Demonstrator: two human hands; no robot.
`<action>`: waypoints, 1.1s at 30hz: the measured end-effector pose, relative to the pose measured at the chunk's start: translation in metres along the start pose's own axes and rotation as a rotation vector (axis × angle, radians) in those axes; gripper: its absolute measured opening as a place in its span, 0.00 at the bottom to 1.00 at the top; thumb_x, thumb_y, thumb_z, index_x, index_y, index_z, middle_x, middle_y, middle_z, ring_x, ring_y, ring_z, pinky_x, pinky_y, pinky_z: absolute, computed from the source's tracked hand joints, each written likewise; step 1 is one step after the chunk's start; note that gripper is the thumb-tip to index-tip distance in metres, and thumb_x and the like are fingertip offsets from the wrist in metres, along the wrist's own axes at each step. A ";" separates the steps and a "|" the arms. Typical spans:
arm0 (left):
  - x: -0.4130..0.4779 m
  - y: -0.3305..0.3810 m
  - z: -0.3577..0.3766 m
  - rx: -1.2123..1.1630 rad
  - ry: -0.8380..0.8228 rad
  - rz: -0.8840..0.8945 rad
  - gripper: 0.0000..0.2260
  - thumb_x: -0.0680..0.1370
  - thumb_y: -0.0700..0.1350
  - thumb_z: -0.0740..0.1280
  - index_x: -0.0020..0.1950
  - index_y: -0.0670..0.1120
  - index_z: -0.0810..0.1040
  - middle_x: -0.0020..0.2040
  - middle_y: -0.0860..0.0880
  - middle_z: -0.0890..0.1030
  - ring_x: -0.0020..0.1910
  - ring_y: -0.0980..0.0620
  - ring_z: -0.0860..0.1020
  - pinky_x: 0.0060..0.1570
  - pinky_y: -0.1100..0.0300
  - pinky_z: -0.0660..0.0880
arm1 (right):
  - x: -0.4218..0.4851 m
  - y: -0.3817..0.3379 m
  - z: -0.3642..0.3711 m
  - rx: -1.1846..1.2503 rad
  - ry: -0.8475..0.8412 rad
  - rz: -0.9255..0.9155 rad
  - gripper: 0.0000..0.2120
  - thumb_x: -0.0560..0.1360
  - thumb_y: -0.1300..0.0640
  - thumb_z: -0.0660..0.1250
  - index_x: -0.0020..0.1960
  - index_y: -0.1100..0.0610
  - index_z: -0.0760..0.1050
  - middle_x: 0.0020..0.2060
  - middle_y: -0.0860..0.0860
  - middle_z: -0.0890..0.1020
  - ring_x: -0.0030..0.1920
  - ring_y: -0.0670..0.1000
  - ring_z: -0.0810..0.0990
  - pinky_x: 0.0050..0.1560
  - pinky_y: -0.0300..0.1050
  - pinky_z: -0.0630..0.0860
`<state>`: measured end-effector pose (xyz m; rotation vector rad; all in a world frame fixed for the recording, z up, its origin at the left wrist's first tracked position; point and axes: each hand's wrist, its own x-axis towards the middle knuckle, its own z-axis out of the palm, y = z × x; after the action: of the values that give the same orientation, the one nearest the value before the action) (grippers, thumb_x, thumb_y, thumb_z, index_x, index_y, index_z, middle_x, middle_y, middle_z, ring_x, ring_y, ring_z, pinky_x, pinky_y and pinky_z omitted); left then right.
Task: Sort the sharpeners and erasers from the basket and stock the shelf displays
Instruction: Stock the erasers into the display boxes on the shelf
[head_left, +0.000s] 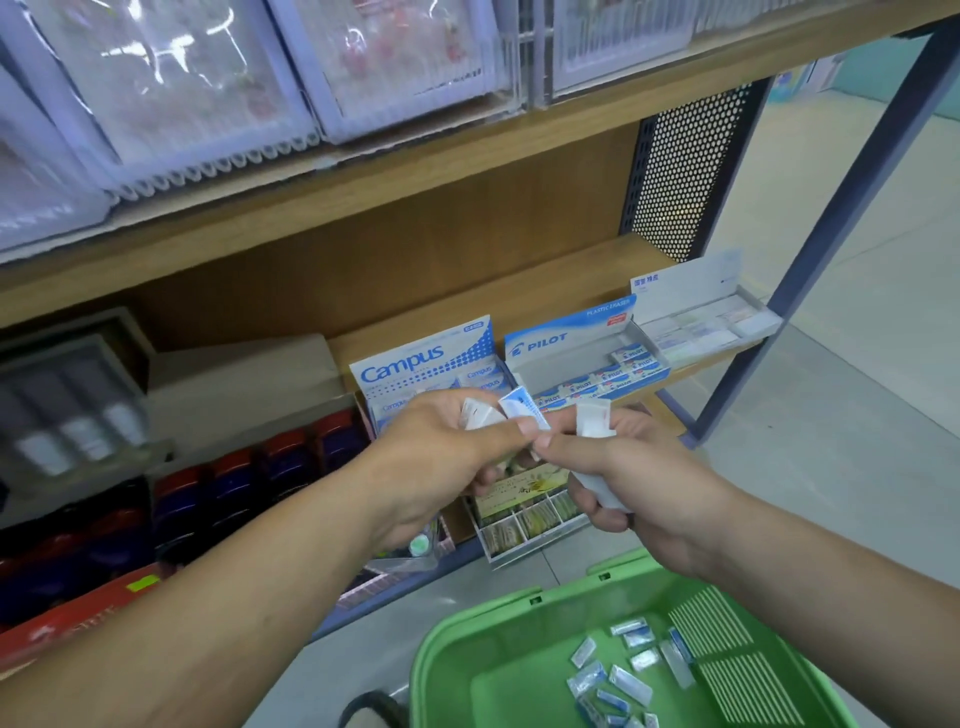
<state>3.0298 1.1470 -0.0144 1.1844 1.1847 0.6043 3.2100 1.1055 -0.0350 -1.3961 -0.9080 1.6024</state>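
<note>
Both hands meet mid-frame in front of the displays, apparently to sort the pieces by brand before stocking. The left hand (441, 457) curls its fingers round a few wrapped erasers (493, 415), thumb pressed on top. The right hand (639, 483) pinches a white eraser (592, 423) between thumb and forefinger, with the other fingers curled round more. Loose erasers (626, 680) lie in the green basket (519, 686), lower right. Behind, the Campus box (426, 358) and Pilot box (571, 338) sit on a wooden shelf (597, 270); the pale floor (831, 415) spreads to the right.
</note>
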 end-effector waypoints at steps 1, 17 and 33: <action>0.001 0.000 -0.001 -0.035 0.010 -0.014 0.06 0.79 0.41 0.73 0.51 0.40 0.78 0.31 0.48 0.75 0.27 0.55 0.68 0.28 0.63 0.67 | 0.002 0.002 0.002 -0.010 -0.017 -0.005 0.07 0.76 0.56 0.73 0.53 0.55 0.80 0.45 0.56 0.86 0.27 0.49 0.68 0.25 0.38 0.56; 0.053 0.002 -0.078 1.068 0.217 -0.013 0.08 0.76 0.46 0.75 0.52 0.55 0.79 0.68 0.53 0.75 0.60 0.50 0.76 0.55 0.59 0.74 | 0.057 0.007 0.009 -0.598 0.118 -0.181 0.11 0.78 0.51 0.71 0.60 0.47 0.79 0.41 0.48 0.83 0.27 0.42 0.76 0.30 0.35 0.72; 0.076 -0.002 -0.084 1.290 0.230 0.050 0.06 0.77 0.45 0.70 0.47 0.56 0.78 0.60 0.54 0.79 0.56 0.49 0.78 0.55 0.55 0.78 | 0.100 0.042 -0.009 -0.849 0.158 -0.261 0.27 0.71 0.35 0.69 0.69 0.39 0.72 0.65 0.43 0.80 0.66 0.50 0.77 0.63 0.56 0.77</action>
<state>2.9763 1.2440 -0.0394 2.2428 1.8145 -0.0907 3.2078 1.1792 -0.1149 -1.8198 -1.7010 0.9023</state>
